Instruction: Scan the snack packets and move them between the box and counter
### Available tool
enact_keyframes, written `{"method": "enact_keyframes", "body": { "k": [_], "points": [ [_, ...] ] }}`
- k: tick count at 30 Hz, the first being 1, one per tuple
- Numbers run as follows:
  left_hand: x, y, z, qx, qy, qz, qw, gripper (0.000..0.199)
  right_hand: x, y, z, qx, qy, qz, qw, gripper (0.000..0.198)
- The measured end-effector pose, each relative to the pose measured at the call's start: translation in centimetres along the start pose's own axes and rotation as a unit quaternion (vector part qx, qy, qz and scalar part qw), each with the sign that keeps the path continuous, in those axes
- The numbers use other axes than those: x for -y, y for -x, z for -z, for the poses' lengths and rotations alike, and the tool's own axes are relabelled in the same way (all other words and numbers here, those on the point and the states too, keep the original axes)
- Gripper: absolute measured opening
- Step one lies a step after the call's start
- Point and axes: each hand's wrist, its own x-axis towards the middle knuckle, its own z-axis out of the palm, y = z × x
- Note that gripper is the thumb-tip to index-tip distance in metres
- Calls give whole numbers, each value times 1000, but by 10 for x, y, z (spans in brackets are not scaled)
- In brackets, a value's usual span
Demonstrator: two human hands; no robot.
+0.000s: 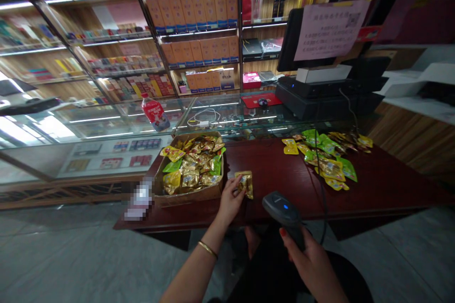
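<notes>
My left hand [232, 198] is closed on the edge of a small gold snack packet [248, 184], low over the dark red table just right of the cardboard box. In my right hand [306, 254] is a black barcode scanner [282, 209] with a blue light lit on top, its head pointing toward the packet side. The cardboard box [192, 197] is full of gold, yellow and green snack packets [199, 157]. On the right side of the table lies a loose pile of similar packets [329, 166].
A black cable [323, 199] runs down across the table. Behind stands a glass counter [220, 113] bearing a red bottle [155, 112], a white charger [203, 124], a computer mouse [262, 102] and a cash register [298, 97]. Shelves of boxes [194, 12] line the wall.
</notes>
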Motion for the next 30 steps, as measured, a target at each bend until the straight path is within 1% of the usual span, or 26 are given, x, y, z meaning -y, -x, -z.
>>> {"method": "enact_keyframes", "body": {
  "k": [2, 5, 8, 12, 17, 20, 25, 30],
  "points": [
    [0, 1, -2, -25, 0, -5, 1000, 57, 4, -1, -3, 3, -6, 6, 1000, 49],
    [-4, 1, -4, -44, -42, -23, 998, 60, 11, -1, -7, 7, -8, 20, 1000, 47],
    [-8, 2, -6, -48, -97, -34, 994, 62, 15, 0, -8, 9, -6, 32, 999, 45],
    [-10, 3, -7, -45, -112, -37, 992, 60, 16, 2, -9, 17, 0, 34, 999, 46],
    [-8, 4, -8, -27, -110, -43, 993, 60, 17, -1, -12, 21, 6, 38, 999, 49],
    [-7, 5, -9, -15, -116, -55, 992, 62, 18, -6, -18, 40, 8, 27, 999, 53],
    [-6, 7, -8, 7, -118, -94, 988, 62, 17, -15, -29, 62, -1, 22, 998, 54],
    [-10, 9, -6, 35, -128, -130, 983, 62, 14, -19, -31, 68, -4, 22, 997, 52]
  ]
}}
